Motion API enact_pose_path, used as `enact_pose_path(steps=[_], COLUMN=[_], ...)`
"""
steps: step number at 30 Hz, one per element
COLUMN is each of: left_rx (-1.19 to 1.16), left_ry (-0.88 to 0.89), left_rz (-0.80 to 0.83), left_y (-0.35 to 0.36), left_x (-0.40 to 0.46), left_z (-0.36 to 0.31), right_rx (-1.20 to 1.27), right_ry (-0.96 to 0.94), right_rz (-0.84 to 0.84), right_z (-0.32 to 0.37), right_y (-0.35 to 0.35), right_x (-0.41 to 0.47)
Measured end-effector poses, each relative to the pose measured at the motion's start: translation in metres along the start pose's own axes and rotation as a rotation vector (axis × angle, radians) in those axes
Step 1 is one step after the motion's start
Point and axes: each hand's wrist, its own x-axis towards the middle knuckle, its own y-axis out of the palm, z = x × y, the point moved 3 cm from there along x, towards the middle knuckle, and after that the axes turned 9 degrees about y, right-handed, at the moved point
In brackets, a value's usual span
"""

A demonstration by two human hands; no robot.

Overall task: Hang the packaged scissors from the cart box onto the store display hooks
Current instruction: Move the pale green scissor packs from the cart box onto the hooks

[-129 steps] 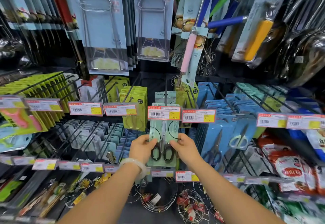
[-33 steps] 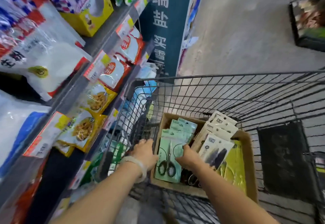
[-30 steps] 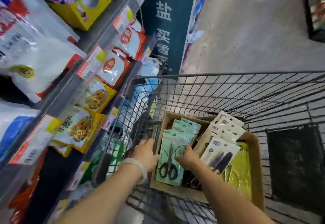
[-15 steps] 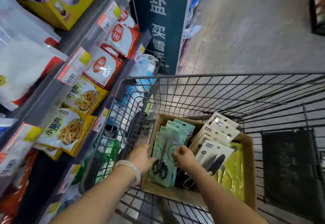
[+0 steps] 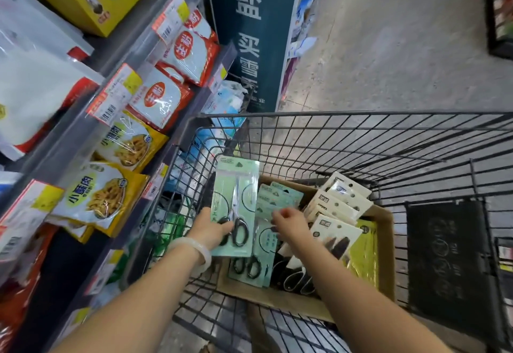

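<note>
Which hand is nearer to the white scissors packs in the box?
Right. The right hand hovers just beside the white scissors packs; the left hand is farther off, holding a green scissors pack.

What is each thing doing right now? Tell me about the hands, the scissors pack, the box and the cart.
Left hand: grips the scissors pack.
Scissors pack: lifted above the box.
Right hand: fingers curled over the packs in the box.
Cardboard box: open, holding packs.
Cart: holding the box.
</note>
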Motion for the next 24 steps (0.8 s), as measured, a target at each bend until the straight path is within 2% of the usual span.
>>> enact_pose_path(steps=[2, 3, 5, 11, 20, 24], left_rx=[-0.012, -0.028, -0.035, 0.02, 0.014, -0.038], left_ry=[-0.031, -0.045, -0.081, -0.1, -0.088, -0.064], left_rz=[-0.021, -0.034, -0.069, -0.114, -0.129, -0.121], left_y=[-0.003, -0.004, -0.009, -0.011, -0.008, -0.016], left_x=[0.005, 0.009, 0.015, 0.026, 0.015, 0.008], left_z=[0.013, 0.019, 0.027, 0.038, 0.031, 0.023], right_rx=[-0.269, -0.319, -0.293, -0.322, -0.245, -0.085], right_ry=[0.114, 0.16, 0.201, 0.222, 0.109, -0.063], right_rz=[0.001, 0.039, 0.086, -0.02, -0.105, -0.013], right_z=[-0.037, -0.052, -0.07, -0.073, -0.058, -0.038], right_y=[0.015, 0.024, 0.037, 0.049, 0.041, 0.017], right_x=[0.014, 0.02, 0.028, 0.038, 0.026, 0.013])
